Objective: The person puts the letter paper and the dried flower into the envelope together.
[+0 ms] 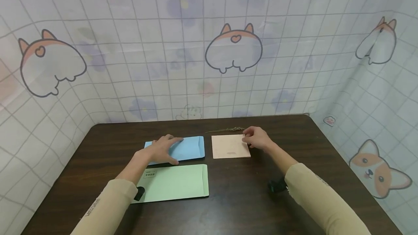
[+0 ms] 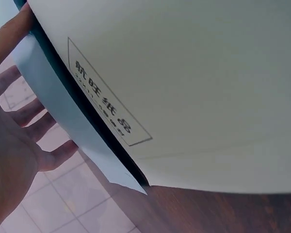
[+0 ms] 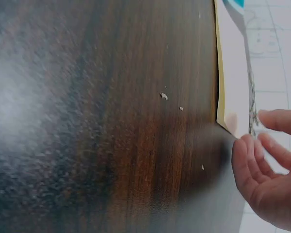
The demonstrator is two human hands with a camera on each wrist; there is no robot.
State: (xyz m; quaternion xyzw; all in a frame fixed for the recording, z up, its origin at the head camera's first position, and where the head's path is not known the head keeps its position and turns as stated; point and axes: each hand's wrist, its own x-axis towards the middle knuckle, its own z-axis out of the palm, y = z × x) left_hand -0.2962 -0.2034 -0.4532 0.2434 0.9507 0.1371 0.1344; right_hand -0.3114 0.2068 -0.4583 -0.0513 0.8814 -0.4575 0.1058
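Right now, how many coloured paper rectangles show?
3: blue envelope under the left hand, green envelope nearest the camera, beige paper at the right hand. More may lie underneath.

Dark table (image 1: 235,206), grid-patterned walls (image 1: 150,93)

From my seat I count two hands, one left hand (image 1: 160,151) and one right hand (image 1: 258,138), in two sleeves (image 1: 106,207). I get two envelopes: one blue envelope (image 1: 192,148), one green envelope (image 1: 177,182). There's one pale paper square (image 1: 228,146) (single sheet or several, I can't tell), one dried sprig (image 1: 233,129), one table (image 1: 241,202), at least three crumbs (image 3: 164,96), four cartoon dogs (image 1: 233,52) and one paw print (image 1: 329,120).
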